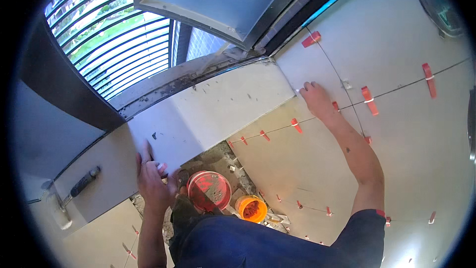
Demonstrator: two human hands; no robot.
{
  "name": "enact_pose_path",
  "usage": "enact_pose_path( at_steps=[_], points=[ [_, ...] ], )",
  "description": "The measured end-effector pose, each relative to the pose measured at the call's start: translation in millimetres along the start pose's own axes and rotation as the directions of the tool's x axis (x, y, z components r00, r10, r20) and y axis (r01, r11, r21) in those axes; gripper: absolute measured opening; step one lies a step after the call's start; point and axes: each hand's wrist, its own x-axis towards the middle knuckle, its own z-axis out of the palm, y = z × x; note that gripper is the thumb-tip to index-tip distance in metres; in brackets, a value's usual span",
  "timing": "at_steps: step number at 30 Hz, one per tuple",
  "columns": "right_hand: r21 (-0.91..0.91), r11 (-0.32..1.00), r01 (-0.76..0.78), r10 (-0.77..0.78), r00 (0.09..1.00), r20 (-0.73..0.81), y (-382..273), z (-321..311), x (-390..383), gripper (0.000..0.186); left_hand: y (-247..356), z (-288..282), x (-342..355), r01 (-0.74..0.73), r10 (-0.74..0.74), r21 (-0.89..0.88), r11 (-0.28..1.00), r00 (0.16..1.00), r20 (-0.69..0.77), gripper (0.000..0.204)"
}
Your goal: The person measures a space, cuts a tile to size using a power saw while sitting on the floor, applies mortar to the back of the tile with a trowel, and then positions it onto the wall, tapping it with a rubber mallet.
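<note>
A long pale tile strip lies along the window threshold. At its left end my left hand has fingers curled at the seam beside a grey tile, around a small white and pink piece that I cannot make out clearly. My right hand is at the strip's right end, fingers bent down at the joint, with a tiny white bit by the fingertips. Red levelling wedges sit in white clips along the joints of the large floor tiles.
A trowel rests at the left. Below are a red bucket of grey mix and a yellow bucket of red wedges on rough screed. An open window panel and barred railing stand at the top.
</note>
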Motion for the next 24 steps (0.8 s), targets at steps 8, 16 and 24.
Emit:
enact_pose_path(
  at_steps=[8, 16, 24],
  points=[
    [0.041, 0.999, -0.035, 0.036, 0.999, -0.01, 7.2, -11.2, -38.4, 0.017, 3.5, 1.8, 0.6, 0.007, -0.011, -0.062, 0.998, 0.998, -0.067, 0.039],
    [0.317, 0.924, -0.214, 0.307, 0.909, -0.281, -43.7, -58.5, -71.7, 0.019, -0.5, -7.6, -1.0, 0.009, -0.021, -0.118, 0.993, 0.994, -0.108, 0.043],
    [0.215, 0.927, -0.307, 0.365, 0.868, -0.336, -10.2, 3.3, -17.6, 0.013, 1.7, -7.8, 2.8, 0.041, -0.049, -0.146, 0.988, 0.998, -0.05, 0.044]
  ],
)
